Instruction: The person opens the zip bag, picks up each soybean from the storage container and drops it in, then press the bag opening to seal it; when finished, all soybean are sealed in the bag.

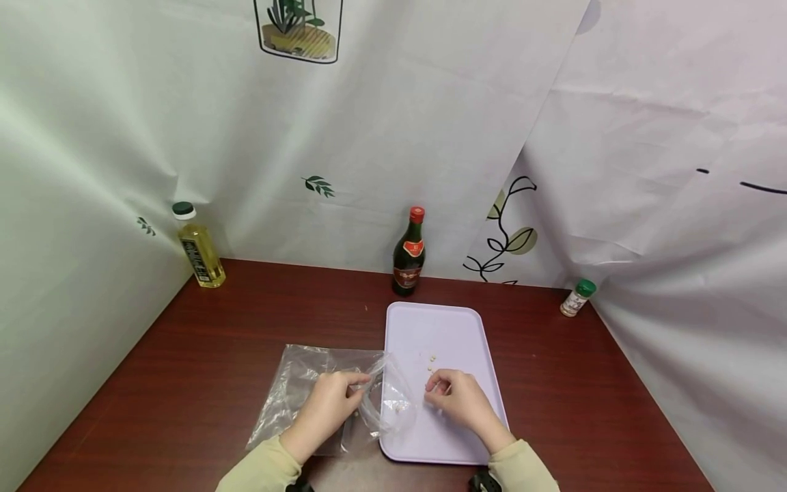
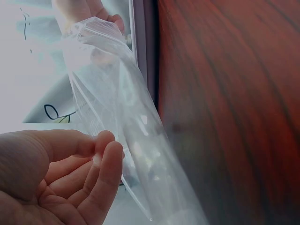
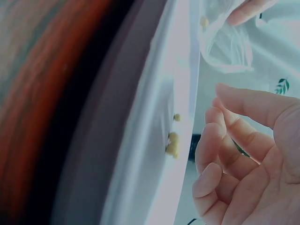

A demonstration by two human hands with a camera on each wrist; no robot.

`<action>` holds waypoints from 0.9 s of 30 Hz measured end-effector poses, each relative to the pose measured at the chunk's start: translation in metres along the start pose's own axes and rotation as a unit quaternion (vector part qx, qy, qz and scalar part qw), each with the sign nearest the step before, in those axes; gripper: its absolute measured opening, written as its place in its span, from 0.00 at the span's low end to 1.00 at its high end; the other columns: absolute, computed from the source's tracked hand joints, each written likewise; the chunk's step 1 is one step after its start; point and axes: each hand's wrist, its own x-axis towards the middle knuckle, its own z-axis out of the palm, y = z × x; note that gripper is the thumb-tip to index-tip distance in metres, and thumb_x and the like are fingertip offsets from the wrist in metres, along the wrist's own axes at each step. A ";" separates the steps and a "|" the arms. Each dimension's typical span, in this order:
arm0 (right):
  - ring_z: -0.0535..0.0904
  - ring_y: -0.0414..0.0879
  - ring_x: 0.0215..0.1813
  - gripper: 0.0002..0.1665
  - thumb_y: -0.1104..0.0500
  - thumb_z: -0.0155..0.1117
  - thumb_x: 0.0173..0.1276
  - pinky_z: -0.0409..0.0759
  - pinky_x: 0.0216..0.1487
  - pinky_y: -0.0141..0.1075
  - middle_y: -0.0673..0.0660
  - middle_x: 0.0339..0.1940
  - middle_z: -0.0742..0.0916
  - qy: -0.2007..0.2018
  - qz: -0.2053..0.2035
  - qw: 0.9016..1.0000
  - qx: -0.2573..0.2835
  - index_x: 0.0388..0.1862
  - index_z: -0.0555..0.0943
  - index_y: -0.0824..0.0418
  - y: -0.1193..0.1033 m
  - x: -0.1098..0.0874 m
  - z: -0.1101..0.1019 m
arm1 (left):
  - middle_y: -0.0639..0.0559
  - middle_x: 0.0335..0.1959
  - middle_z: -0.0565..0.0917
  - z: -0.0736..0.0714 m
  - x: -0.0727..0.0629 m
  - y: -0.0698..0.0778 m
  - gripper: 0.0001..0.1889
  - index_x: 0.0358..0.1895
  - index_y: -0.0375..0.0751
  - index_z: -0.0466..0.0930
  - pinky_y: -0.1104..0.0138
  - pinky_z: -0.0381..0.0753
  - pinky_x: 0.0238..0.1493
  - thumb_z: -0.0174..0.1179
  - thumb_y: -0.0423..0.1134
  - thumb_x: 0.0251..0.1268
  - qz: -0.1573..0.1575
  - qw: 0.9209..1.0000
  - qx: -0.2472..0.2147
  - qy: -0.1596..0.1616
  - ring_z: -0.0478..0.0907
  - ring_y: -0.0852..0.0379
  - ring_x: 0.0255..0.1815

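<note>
A clear plastic bag (image 1: 298,372) lies on the table with its open mouth over the left side of a pale lilac tray (image 1: 433,328). At that mouth my left hand (image 1: 330,402) pinches the film between thumb and fingers; the left wrist view shows the grip on the bag (image 2: 136,126) closely. Over the tray hovers my right hand (image 1: 460,400), fingers loosely bent, nothing showing between thumb and fingertips in the right wrist view. Several small yellow beans (image 3: 173,145) rest on the tray beside its fingers. One more bean (image 3: 204,21) shows by the bag's mouth.
Behind the tray stands a dark green bottle (image 1: 408,256) with a red cap. An oil bottle (image 1: 199,249) is in the back left corner, a green-capped shaker (image 1: 576,298) at the back right. Printed white cloth (image 1: 369,123) hangs around the brown table (image 1: 295,294).
</note>
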 end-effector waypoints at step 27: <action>0.70 0.38 0.16 0.07 0.63 0.71 0.51 0.68 0.18 0.30 0.46 0.14 0.76 0.019 0.066 0.998 -0.013 0.23 0.79 0.58 0.026 0.008 -0.013 | 0.57 0.14 0.79 0.000 0.001 0.000 0.11 0.38 0.36 0.86 0.76 0.66 0.16 0.65 0.26 0.48 -0.008 1.000 0.013 0.001 0.64 0.74 0.12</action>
